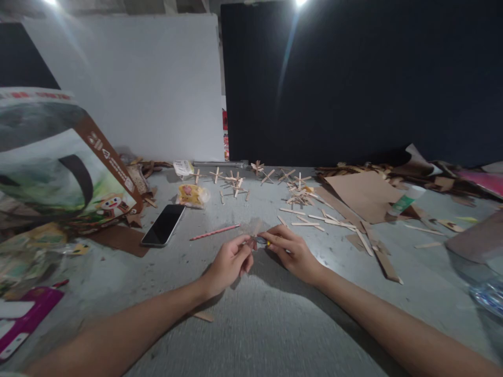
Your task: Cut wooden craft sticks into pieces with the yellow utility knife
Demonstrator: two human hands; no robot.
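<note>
Left hand [230, 263] and right hand [293, 252] pinch a crinkly clear wrapper [252, 227]

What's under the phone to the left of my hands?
The phone lies screen up on the grey table; its near end overlaps a brown cardboard sheet. Anything else beneath it is covered. The left hand and right hand pinch a small part.
</note>
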